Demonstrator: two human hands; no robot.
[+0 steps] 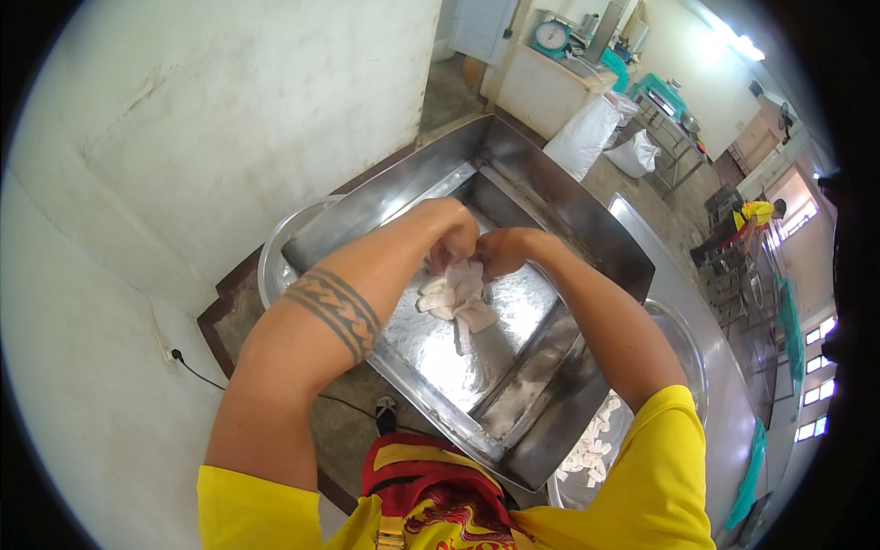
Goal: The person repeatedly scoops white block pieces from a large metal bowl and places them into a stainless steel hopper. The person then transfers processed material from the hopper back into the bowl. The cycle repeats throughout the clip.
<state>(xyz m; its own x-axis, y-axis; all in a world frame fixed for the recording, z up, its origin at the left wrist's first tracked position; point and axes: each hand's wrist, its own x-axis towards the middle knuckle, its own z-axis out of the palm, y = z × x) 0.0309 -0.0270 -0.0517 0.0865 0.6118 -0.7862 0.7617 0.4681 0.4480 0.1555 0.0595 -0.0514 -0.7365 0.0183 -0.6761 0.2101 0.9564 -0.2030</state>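
Note:
A cluster of pale, off-white flat strips (458, 298), soft-looking and of a kind I cannot make out, hangs below my hands. It is over the shiny floor of a deep stainless steel trough (568, 202). My left hand (453, 240) is bent inward, its fingers closed at the top of the strips. Right beside it, my right hand (502, 253) pinches the same strips from the other side. The fingertips of both hands are partly hidden by the knuckles and the strips. Whether the lowest strip touches the metal I cannot tell.
A round metal bowl (576, 497) at the lower right holds several similar pale pieces. Another round rim (266, 261) shows left of the trough, near a white wall (202, 137). A cord (206, 378) crosses the floor. White sacks (587, 133), a dial scale (552, 37) and another person (755, 214) are farther off.

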